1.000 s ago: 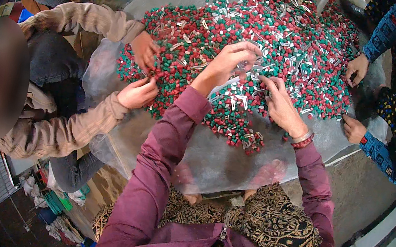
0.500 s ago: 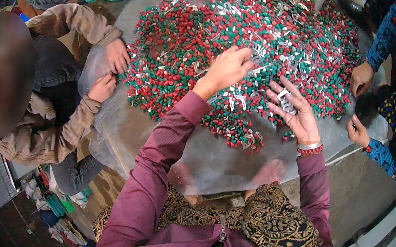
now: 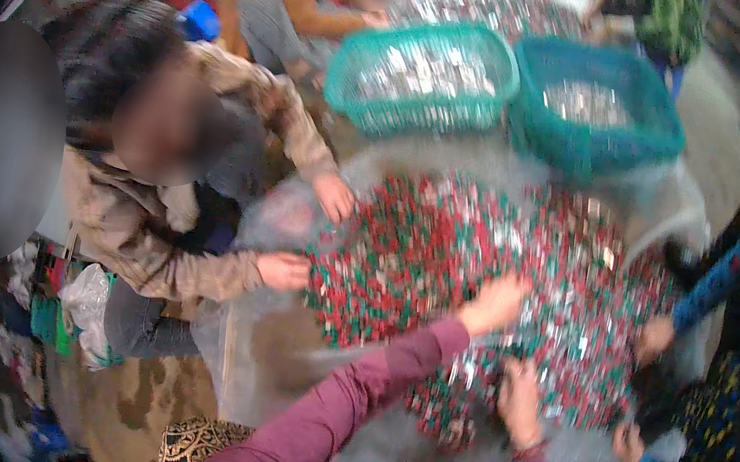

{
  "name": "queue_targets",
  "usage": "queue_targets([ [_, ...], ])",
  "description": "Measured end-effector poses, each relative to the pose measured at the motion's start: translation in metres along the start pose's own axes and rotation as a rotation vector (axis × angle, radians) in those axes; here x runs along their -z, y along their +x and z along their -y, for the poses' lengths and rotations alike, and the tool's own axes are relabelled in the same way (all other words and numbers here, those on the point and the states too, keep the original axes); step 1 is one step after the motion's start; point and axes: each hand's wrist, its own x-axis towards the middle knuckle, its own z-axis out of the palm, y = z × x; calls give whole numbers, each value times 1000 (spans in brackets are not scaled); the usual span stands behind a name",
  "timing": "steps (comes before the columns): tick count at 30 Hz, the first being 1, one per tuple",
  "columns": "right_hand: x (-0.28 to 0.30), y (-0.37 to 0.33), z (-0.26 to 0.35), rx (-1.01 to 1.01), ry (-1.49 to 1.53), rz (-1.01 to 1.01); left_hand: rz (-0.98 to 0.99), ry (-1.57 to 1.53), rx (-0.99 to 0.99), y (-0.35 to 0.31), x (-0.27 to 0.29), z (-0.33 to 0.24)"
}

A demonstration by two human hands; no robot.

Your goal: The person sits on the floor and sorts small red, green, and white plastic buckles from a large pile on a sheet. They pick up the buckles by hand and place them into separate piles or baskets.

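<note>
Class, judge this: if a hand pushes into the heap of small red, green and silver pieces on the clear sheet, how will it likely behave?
The heap looks loose, so it would probably spread rather than slide whole. Pieces look small, likely light singly. The clear sheet beneath looks thin, probably floppy and slippery.

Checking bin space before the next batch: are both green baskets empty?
No, both green baskets hold pale silvery pieces, behind the red and green pile.
</note>
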Motion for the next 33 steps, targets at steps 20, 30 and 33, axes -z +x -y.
queue_targets([
  [20,-8,-2,7,28,-210,62,333,-1680,80,-77,49,15],
  [30,59,10,23,-504,1220,-109,367,-2345,449,-98,-1,21],
  [33,83,0,22,-441,1111,-189,609,-2558,122,-96,-21,-2],
])
